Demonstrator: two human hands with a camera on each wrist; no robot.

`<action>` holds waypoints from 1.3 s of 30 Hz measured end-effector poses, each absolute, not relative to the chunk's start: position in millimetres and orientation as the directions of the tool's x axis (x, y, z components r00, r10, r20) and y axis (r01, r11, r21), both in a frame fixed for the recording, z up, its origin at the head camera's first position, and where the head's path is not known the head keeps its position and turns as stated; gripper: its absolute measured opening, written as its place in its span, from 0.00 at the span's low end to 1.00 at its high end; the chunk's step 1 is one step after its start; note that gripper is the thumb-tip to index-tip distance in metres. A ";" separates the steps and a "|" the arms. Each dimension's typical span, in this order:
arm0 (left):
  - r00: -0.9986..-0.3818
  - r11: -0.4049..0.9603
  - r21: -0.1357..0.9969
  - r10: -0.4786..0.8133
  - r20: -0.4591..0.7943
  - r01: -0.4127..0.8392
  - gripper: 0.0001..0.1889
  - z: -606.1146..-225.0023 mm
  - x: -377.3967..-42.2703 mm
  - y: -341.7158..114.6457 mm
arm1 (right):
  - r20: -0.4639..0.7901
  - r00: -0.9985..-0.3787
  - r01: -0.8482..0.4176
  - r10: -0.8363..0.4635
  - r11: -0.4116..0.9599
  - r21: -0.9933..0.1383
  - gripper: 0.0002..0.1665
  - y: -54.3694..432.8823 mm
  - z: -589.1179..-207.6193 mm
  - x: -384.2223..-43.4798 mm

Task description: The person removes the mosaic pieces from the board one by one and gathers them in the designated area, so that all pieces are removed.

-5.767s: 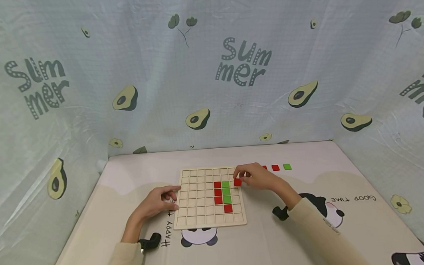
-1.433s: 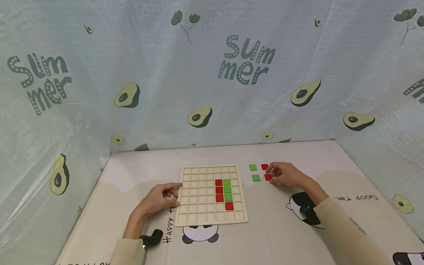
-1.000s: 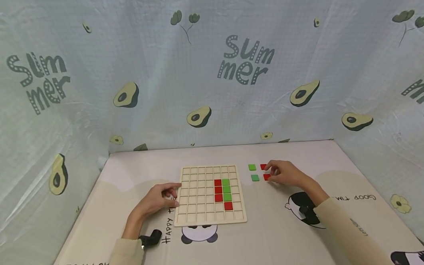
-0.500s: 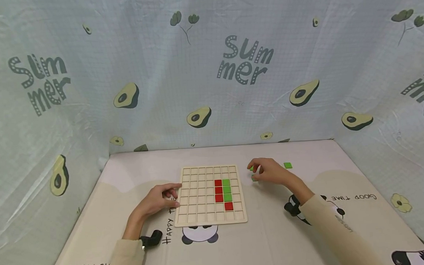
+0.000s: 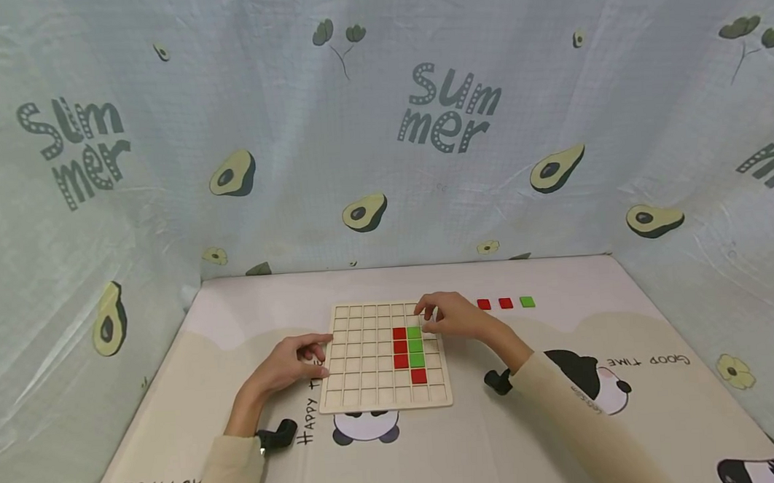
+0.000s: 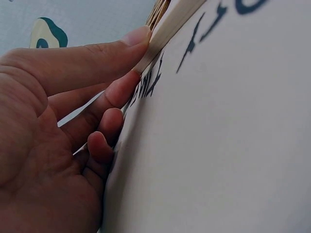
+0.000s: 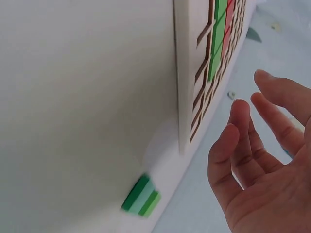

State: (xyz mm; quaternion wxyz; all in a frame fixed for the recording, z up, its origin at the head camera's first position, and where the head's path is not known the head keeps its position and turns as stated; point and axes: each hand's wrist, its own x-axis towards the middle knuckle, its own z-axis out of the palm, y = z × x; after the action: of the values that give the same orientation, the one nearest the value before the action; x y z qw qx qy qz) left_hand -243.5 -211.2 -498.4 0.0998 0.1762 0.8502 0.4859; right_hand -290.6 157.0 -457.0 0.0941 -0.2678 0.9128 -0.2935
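Observation:
A pale wooden grid board lies flat on the table. In its cells sit a column of three red tiles, a column of three green tiles beside it and a single red tile lower down. My left hand touches the board's left edge with thumb and index fingertips; the left wrist view shows the thumb against the rim. Over the board's upper right hovers my right hand, fingers spread and loosely bent. Nothing shows between them in the right wrist view.
Behind the right hand lie two loose red tiles and a green tile in a row. Green tiles also lie off the board in the right wrist view. Printed cloth walls enclose the table's back and sides.
A red tile was in my right hand in the oldest frame; later it is among the loose tiles. The hand has since moved left, over the board. Left hand and board tiles stay put.

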 end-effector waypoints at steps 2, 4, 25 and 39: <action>-0.918 0.466 0.861 0.398 0.001 0.203 0.37 -498.3 -243.6 -211.4 | -0.016 -0.835 -0.439 -0.550 0.684 -0.582 0.15 149.2 -458.5 -291.3; -0.917 0.465 0.861 0.399 0.003 0.205 0.37 -498.1 -243.6 -211.4 | -0.016 -0.831 -0.448 -0.556 0.686 -0.574 0.14 142.8 -460.8 -292.0; -0.920 0.472 0.858 0.391 0.001 0.201 0.37 -498.8 -243.1 -211.0 | -0.056 -0.818 -0.465 -0.573 0.715 -0.521 0.09 110.4 -468.1 -295.6; -0.919 0.471 0.857 0.393 0.007 0.208 0.36 -500.8 -242.3 -210.7 | -0.082 -0.839 -0.431 -0.538 0.749 -0.503 0.08 104.2 -476.1 -299.3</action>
State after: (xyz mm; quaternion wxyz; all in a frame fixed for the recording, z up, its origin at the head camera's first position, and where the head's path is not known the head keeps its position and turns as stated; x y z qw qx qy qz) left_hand -242.3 -210.7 -500.8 0.0959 0.1765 0.8522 0.4832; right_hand -299.3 104.2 -476.1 0.1115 -0.2611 0.9284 -0.2396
